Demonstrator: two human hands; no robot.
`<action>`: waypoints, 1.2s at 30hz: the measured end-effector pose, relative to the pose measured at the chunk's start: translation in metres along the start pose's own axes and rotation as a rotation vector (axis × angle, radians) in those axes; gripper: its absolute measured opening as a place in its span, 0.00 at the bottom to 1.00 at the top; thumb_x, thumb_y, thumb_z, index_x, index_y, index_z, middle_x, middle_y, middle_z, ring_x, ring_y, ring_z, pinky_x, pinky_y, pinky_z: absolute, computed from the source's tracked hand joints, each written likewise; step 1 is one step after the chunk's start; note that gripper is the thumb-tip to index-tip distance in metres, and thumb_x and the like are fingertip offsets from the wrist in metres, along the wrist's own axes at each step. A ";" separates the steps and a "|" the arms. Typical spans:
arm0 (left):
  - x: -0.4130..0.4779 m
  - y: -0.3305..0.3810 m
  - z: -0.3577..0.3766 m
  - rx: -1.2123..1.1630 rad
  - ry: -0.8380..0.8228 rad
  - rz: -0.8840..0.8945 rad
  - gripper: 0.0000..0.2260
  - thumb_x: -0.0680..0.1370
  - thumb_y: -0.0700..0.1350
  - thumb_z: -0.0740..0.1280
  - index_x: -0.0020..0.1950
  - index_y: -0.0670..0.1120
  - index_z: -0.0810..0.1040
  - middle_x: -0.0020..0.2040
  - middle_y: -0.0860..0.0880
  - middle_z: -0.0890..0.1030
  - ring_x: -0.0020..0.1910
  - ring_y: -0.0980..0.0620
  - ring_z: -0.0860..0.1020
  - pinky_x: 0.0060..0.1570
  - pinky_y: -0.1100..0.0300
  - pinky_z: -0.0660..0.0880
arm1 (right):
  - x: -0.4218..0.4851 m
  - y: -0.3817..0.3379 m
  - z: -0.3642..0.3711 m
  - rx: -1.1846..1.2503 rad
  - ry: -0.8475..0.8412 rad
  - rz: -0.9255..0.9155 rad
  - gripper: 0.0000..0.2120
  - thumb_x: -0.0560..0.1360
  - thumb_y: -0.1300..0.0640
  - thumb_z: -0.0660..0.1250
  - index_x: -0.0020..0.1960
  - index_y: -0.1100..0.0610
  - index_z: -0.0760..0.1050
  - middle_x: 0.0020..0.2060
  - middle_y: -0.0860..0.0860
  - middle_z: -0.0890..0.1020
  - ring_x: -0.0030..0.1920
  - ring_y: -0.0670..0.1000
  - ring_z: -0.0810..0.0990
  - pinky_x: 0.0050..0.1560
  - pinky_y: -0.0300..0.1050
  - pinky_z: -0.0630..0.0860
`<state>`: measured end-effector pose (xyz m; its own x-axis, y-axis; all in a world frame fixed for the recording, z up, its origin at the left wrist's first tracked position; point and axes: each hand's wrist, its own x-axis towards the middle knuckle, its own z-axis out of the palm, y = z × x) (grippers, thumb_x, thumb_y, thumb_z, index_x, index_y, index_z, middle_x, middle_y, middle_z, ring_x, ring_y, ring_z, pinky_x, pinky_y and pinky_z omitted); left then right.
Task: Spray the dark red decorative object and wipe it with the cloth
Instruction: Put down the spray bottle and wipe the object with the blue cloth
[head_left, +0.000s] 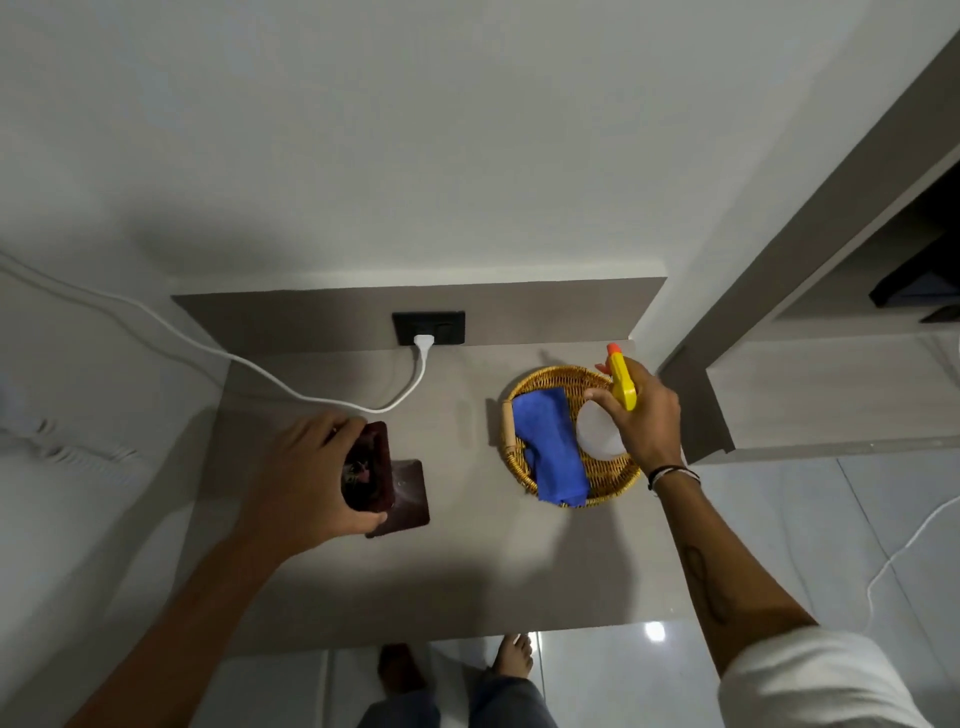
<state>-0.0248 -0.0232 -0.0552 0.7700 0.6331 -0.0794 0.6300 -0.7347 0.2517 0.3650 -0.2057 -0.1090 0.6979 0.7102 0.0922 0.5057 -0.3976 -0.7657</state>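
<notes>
The dark red decorative object (387, 483), a square-mouthed vase on a square base, stands on the left part of the grey table (467, 571). My left hand (311, 478) wraps around its upper part from the left. My right hand (641, 415) grips a spray bottle (600, 428) with a translucent white body, yellow head and orange nozzle, held over the right side of a round wicker basket (524, 480). A folded blue cloth (550, 447) lies inside the basket, left of the bottle.
A white cable (249, 371) runs from the black wall socket (428, 328) across the table's back left. A grey cabinet with an open shelf (810, 395) stands close on the right. My bare feet (511, 657) show on the glossy floor below the table's front edge.
</notes>
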 end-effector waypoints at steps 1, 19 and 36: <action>0.002 0.001 -0.001 0.001 -0.018 0.003 0.49 0.56 0.69 0.76 0.71 0.42 0.79 0.65 0.44 0.80 0.62 0.38 0.80 0.63 0.40 0.79 | -0.001 0.004 0.003 -0.004 -0.005 -0.007 0.35 0.74 0.30 0.70 0.75 0.47 0.74 0.58 0.39 0.84 0.50 0.27 0.81 0.54 0.28 0.74; 0.005 0.016 0.003 -0.198 0.009 -0.022 0.49 0.60 0.53 0.86 0.78 0.41 0.74 0.69 0.44 0.74 0.69 0.41 0.73 0.67 0.48 0.76 | -0.147 0.021 0.054 -0.102 0.220 0.051 0.12 0.82 0.45 0.66 0.62 0.48 0.73 0.54 0.48 0.79 0.56 0.54 0.80 0.51 0.42 0.79; 0.003 0.004 0.032 -0.062 0.096 0.083 0.52 0.71 0.76 0.69 0.79 0.36 0.71 0.73 0.37 0.74 0.72 0.33 0.72 0.75 0.36 0.69 | -0.035 0.015 0.125 -0.753 -0.561 -0.091 0.36 0.89 0.48 0.54 0.87 0.56 0.37 0.86 0.61 0.37 0.86 0.67 0.38 0.87 0.63 0.46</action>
<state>-0.0166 -0.0322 -0.0849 0.8040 0.5935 0.0361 0.5549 -0.7707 0.3132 0.2846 -0.1634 -0.2034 0.3929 0.8549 -0.3389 0.8774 -0.4588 -0.1402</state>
